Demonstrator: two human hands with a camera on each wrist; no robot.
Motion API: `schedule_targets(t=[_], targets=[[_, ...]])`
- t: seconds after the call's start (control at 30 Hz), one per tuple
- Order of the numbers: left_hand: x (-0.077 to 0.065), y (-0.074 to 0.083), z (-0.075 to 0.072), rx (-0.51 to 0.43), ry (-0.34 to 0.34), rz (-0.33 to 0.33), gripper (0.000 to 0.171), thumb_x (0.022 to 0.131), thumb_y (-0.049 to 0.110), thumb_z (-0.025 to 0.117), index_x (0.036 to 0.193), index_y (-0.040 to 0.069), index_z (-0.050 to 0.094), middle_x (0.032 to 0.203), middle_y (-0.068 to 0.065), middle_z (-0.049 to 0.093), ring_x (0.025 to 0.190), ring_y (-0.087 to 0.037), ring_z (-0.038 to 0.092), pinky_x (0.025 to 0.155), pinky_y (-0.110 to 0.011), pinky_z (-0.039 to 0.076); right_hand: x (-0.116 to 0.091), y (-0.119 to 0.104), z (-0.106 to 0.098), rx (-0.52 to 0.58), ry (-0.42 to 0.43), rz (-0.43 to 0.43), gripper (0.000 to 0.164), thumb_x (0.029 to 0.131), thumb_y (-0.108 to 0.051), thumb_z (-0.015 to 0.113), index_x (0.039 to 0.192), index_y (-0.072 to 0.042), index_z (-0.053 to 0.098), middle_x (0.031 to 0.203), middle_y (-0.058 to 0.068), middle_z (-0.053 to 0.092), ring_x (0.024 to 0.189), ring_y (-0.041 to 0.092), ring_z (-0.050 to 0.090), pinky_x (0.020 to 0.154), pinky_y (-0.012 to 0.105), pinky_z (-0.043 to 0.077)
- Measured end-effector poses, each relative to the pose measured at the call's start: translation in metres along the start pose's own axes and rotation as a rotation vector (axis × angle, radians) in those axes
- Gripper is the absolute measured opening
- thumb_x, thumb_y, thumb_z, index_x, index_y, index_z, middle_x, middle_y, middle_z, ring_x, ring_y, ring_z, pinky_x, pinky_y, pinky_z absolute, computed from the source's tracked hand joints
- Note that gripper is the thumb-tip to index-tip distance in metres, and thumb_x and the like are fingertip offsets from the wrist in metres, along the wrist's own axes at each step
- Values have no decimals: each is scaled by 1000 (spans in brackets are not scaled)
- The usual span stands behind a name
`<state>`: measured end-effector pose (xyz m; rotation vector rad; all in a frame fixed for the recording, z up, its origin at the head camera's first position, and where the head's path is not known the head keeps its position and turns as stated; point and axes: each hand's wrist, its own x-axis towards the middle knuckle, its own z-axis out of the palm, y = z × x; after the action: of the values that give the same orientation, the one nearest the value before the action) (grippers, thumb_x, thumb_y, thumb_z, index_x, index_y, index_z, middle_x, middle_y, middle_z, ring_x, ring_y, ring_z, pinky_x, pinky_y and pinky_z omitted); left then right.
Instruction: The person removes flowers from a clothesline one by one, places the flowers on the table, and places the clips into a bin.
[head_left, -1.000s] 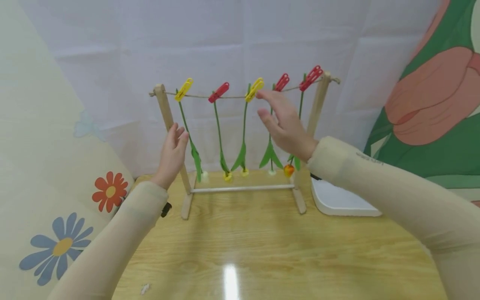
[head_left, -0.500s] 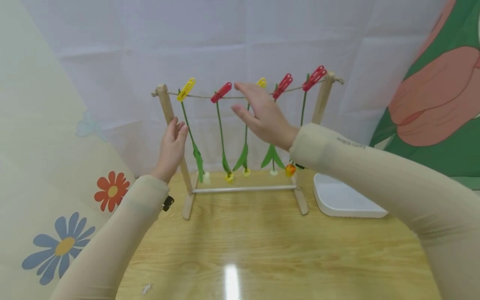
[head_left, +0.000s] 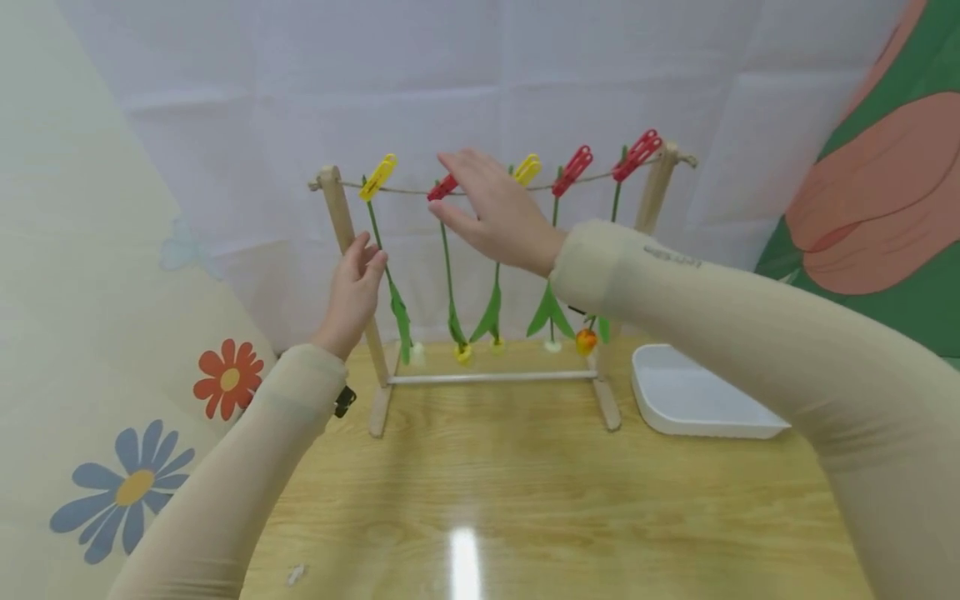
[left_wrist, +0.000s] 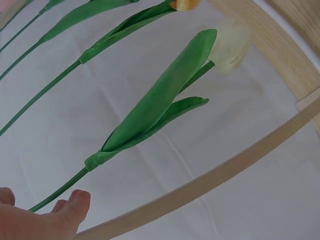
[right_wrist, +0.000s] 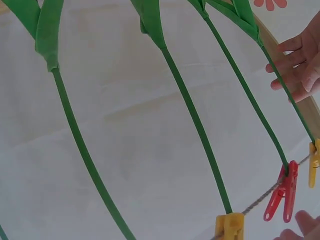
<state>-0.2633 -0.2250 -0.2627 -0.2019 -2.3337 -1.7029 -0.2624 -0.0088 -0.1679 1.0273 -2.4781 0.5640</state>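
- Hanging heads-down from a string (head_left: pixel 406 192), five flowers (head_left: pixel 401 312) form a row, each stem nipped by a yellow or red peg (head_left: pixel 378 177), presumably because the peg bears the weight.
- Two wooden posts (head_left: pixel 339 215) hold the string's ends, likely so that the heads clear the counter (head_left: pixel 480 467); a white bar (head_left: pixel 487 378) joins them low down, probably for steadiness.
- The right hand (head_left: pixel 501 215) grasps nothing, its fingers extended near the second peg from the left, a red one; the right wrist view shows fingertips and peg apart.
- The left hand (head_left: pixel 354 293) is also free, fingers relaxed beside the left post and outermost stem; I cannot tell whether it touches either.
- A white tray (head_left: pixel 697 392) stands beyond the right post, seemingly out of the flowers' way.
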Motion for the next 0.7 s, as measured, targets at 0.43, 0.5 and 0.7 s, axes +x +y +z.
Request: schedule_targets(t=[0.43,0.5,0.7], targets=[[6,-2,8,4,17,12,56,106,24,41,153,2,20,149,-21,38,136,-31,37,114,-40,31,42,-12,-2,-111,-161,70,67,103,-44,41,152,-2,23,156,14,29,146,26,17,120,34,13],[5,-2,8,4,19,8,56,106,25,41,153,2,20,148,-21,38,135,-32,38,113,-41,32,46,-14,-1,-113,-176,82,68,103,-46,40,153,-3,23,156,13,28,146,25,17,119,34,14],[4,0,9,-9,38,4,55,105,23,42,152,0,24,147,-22,40,135,-31,39,113,-40,32,56,-21,1,-115,-239,136,68,102,-49,37,154,-8,21,158,8,26,146,22,16,119,33,15]])
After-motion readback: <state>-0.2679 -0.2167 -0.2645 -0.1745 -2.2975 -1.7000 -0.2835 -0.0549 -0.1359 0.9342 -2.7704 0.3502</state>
